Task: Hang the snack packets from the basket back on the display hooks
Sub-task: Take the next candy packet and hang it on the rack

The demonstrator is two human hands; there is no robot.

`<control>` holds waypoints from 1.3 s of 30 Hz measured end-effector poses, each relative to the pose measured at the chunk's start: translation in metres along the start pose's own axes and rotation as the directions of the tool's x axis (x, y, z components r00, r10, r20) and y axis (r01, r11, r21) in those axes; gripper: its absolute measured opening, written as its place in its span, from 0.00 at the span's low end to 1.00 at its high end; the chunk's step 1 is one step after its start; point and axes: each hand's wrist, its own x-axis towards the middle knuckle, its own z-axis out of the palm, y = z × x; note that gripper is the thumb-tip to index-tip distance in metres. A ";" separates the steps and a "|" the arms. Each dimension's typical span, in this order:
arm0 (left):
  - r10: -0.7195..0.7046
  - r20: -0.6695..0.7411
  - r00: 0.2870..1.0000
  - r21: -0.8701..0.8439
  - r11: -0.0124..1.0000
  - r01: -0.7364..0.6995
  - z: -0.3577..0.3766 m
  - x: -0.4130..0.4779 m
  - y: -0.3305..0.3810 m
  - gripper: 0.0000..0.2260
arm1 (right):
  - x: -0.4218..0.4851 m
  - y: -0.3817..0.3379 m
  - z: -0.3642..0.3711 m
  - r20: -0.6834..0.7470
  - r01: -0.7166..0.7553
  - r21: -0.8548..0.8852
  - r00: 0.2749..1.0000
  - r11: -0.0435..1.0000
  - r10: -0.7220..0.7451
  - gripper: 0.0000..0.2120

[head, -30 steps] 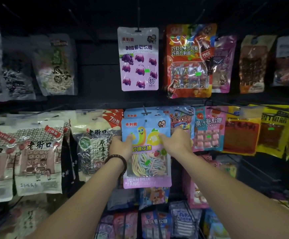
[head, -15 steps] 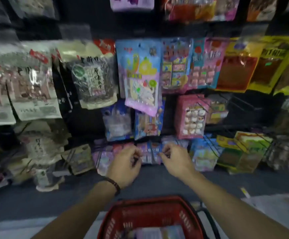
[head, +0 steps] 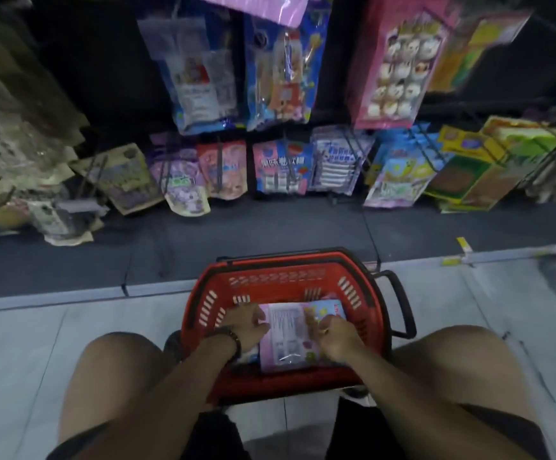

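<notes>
A red plastic basket (head: 279, 287) stands on the floor between my knees. A pink snack packet (head: 286, 330) lies on top inside it, back side up, with a blue-and-pink packet (head: 328, 308) beside it. My left hand (head: 246, 323), with a dark bracelet at the wrist, curls its fingers on the pink packet's left edge. My right hand (head: 336, 336) closes on its right edge. Above the basket, the display hooks carry hanging packets, among them a blue one (head: 283, 78) and a pink one with round sweets (head: 399, 61).
A lower row of packets (head: 279, 167) hangs on hooks close to the dark base ledge (head: 270, 227). Yellow-green packs (head: 479, 164) crowd the right, brown ones (head: 127, 177) the left. The basket's black handle (head: 402, 303) sticks out to the right. Pale tiles surround the basket.
Both hands let go of the packet hung at chest height and dropped into the basket. My view tilted down from the upper hooks to the floor, and I am now squatting.
</notes>
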 end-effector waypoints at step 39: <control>-0.252 0.138 0.958 -0.978 0.121 0.172 0.025 -0.034 0.028 0.12 | -0.012 -0.009 0.006 0.268 -0.284 0.948 0.956 0.140 0.121 0.17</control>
